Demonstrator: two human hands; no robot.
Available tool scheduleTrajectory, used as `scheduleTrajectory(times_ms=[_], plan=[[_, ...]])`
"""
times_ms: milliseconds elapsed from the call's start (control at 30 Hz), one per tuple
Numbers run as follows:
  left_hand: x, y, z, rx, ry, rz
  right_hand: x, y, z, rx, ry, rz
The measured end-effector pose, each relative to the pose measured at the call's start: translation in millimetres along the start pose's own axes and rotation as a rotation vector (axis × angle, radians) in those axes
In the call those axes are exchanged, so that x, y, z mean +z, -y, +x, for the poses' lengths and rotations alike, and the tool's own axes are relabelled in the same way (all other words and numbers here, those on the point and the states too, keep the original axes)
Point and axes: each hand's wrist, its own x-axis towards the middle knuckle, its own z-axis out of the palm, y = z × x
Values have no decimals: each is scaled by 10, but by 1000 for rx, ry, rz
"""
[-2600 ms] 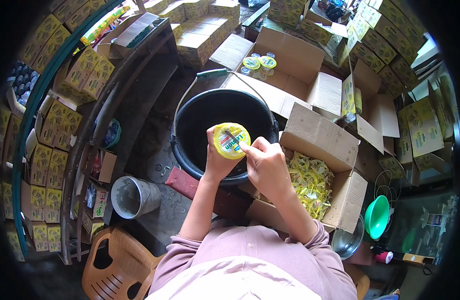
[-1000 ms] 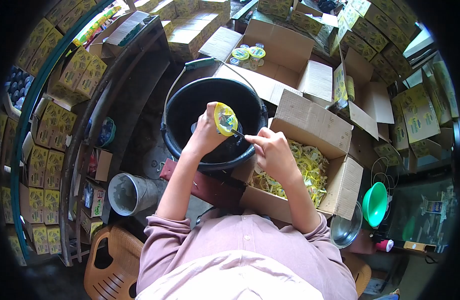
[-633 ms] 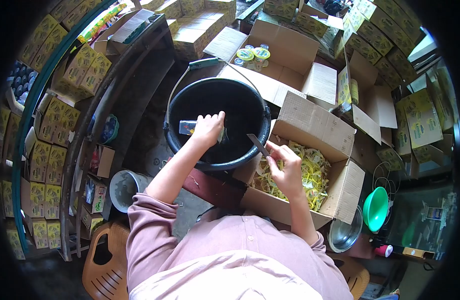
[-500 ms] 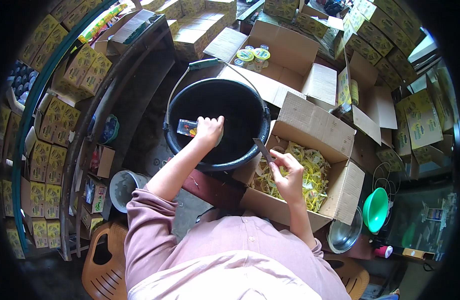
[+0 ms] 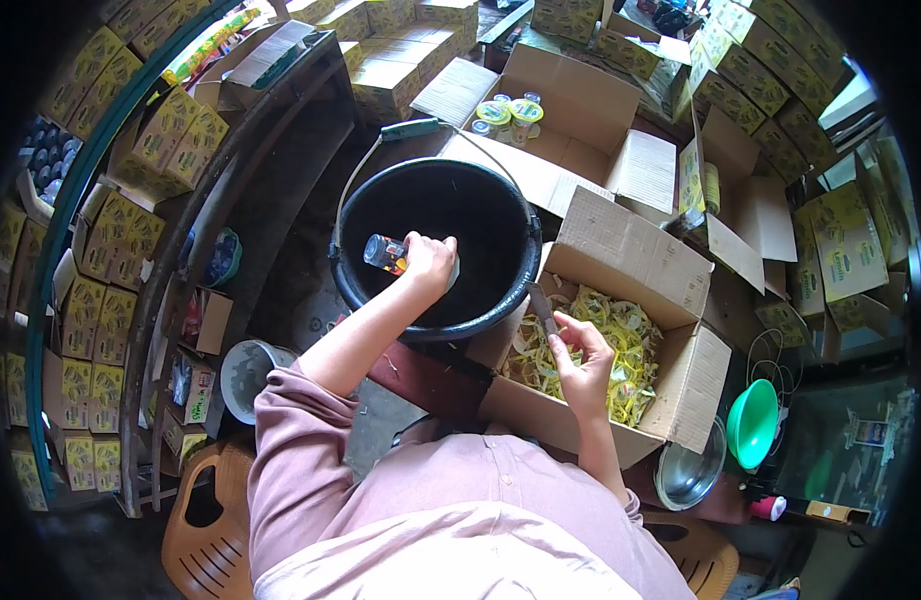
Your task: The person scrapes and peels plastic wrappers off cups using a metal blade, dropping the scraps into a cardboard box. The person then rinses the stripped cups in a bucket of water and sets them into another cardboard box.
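Observation:
My left hand (image 5: 430,266) is closed round a clear plastic cup (image 5: 383,253) with coloured print, held sideways above the black bucket (image 5: 352,290). What the bucket holds is too dark to make out. In my right hand (image 5: 584,372) is a thin, dark knife (image 5: 540,306), pinched between thumb and fingers with its tip pointing up and left. That hand is over a cardboard box (image 5: 635,250) with a heap of yellow and clear plastic strips (image 5: 630,365) inside.
Behind stands an open carton (image 5: 570,90) with several lidded cups (image 5: 510,115). Stacked yellow boxes (image 5: 400,60) line the back and sides. At right are a green bowl (image 5: 753,425) and a metal bowl (image 5: 690,470); a grey bucket (image 5: 250,380) is at left.
The cup in my left hand has turned, so its end shows more toward me, and that hand has shifted slightly right. My right hand and the knife have moved a little right and down.

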Motion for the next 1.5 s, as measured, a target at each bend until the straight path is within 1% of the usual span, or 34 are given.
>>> scheduleTrajectory(times_ms=[633, 767, 1067, 1300, 1467, 1500], plan=[[-50, 77, -37, -26, -14, -11, 27, 1, -6, 8, -7, -11], [-68, 118, -32, -23, -38, -52, 40, -10, -4, 8, -8, -19], [-374, 272, -101, -17, -55, -73, 68, -15, 4, -20, -10, -6], [-663, 407, -195, -14, -162, -83, 59, -10, 7, -15, -10, -10], [-614, 375, -179, -43, -268, -155, 52, -3, 15, -15, -21, -8], [-450, 323, -111, -48, -313, -120, 53, -3, 13, -13, -22, -2]])
